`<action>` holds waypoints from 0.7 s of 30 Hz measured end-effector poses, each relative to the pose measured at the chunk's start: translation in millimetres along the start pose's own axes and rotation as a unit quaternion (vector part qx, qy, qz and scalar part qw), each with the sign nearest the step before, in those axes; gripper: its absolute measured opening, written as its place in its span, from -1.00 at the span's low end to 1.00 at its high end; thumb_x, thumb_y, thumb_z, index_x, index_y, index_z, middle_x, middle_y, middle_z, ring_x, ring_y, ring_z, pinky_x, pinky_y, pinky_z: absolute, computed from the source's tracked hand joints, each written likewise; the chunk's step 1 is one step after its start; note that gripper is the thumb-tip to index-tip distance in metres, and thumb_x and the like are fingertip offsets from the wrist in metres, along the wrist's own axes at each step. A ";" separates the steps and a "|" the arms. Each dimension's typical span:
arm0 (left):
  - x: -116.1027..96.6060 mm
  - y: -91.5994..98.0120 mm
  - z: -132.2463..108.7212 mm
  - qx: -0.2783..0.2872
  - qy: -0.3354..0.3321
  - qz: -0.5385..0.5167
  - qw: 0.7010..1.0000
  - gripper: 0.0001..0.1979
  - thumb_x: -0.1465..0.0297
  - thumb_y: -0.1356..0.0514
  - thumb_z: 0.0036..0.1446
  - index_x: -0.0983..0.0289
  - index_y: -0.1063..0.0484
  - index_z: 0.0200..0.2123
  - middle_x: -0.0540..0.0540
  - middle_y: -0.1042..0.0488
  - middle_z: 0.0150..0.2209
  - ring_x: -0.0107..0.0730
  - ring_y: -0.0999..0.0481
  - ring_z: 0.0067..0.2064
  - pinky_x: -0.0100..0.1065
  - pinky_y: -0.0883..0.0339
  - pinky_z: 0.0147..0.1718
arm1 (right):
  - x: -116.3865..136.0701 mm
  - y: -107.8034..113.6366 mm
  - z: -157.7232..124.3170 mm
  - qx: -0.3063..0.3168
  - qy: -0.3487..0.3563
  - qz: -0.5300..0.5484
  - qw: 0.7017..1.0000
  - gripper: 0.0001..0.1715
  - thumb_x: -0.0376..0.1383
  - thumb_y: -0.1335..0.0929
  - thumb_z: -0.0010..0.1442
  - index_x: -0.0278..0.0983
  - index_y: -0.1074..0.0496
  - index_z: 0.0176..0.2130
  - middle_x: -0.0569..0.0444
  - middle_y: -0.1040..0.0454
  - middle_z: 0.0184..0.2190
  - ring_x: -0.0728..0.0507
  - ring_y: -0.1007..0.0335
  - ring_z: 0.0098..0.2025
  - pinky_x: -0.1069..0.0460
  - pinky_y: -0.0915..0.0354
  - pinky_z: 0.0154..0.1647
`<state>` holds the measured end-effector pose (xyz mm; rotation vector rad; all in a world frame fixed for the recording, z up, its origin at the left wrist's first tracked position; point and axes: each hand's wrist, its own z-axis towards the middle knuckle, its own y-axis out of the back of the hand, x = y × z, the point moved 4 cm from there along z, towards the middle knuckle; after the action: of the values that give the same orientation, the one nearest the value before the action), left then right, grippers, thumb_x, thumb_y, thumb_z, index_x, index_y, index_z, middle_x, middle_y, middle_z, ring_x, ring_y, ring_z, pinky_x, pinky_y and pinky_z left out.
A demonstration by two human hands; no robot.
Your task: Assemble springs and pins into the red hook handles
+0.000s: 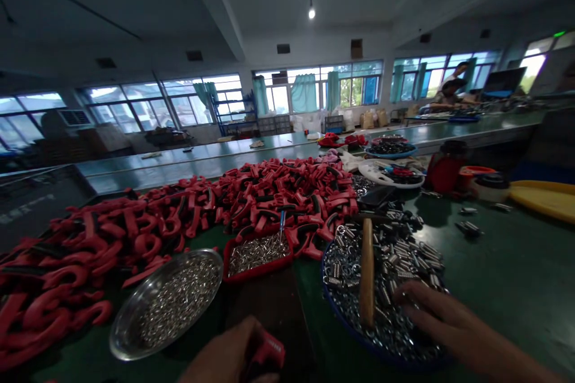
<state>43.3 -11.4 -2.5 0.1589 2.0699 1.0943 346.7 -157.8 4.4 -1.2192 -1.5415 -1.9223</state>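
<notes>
left hand (229, 350): curled round glossy red molded part (272, 349) | right hand (435, 310): half-curled, among coiled metal springs (401, 256), hold unclear

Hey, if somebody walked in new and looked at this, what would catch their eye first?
Probably the big heap of red parts, spread across the left and middle of the green bench. Next might be the blue basin at the right, full of metal springs, with a wooden handle lying across them and the right hand among them. At the bottom, the left hand holds a red piece.
</notes>
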 end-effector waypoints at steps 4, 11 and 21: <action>2.0 -17.2 26.7 -0.052 0.019 -0.030 0.998 -0.45 0.53 -0.13 -0.30 0.27 -0.23 -0.10 0.07 -0.46 -0.31 -0.30 -0.43 -0.29 -0.38 -0.25 -0.31 | 9.0 -23.9 2.5 0.103 0.070 -0.149 0.981 -0.75 -0.23 -0.26 0.03 -0.10 -0.50 -0.30 0.04 -0.52 -0.30 -0.26 -0.40 -0.24 -0.15 -0.29 -0.20; -48.5 -24.7 51.6 -0.020 -0.068 -0.129 0.989 -0.84 0.48 -0.07 -0.18 0.29 -0.36 -0.42 0.02 -0.41 -0.41 -0.36 -0.40 -0.34 -0.40 -0.26 -0.37 | 22.0 -45.2 37.0 0.084 0.091 -0.016 0.992 -0.39 -0.23 -0.33 -0.02 -0.18 -0.29 0.07 -0.01 -0.39 -0.01 -0.30 -0.26 0.01 -0.21 -0.06 0.07; -125.2 -45.8 97.8 0.000 -0.170 0.222 0.960 -0.72 0.27 -0.16 -0.08 0.28 -0.49 -0.30 0.28 -0.47 -0.24 0.03 -0.46 -0.21 -0.15 -0.33 -0.28 | 12.1 -30.2 31.6 0.036 -0.078 0.279 0.957 -0.54 -0.14 -0.16 0.15 -0.20 -0.25 0.02 0.05 -0.43 -0.37 -0.03 -0.30 -0.49 0.17 0.03 -0.76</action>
<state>207.4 -30.6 3.0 0.7874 1.7626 1.2272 329.6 -116.4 -3.0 -1.5942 -1.1525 -1.4183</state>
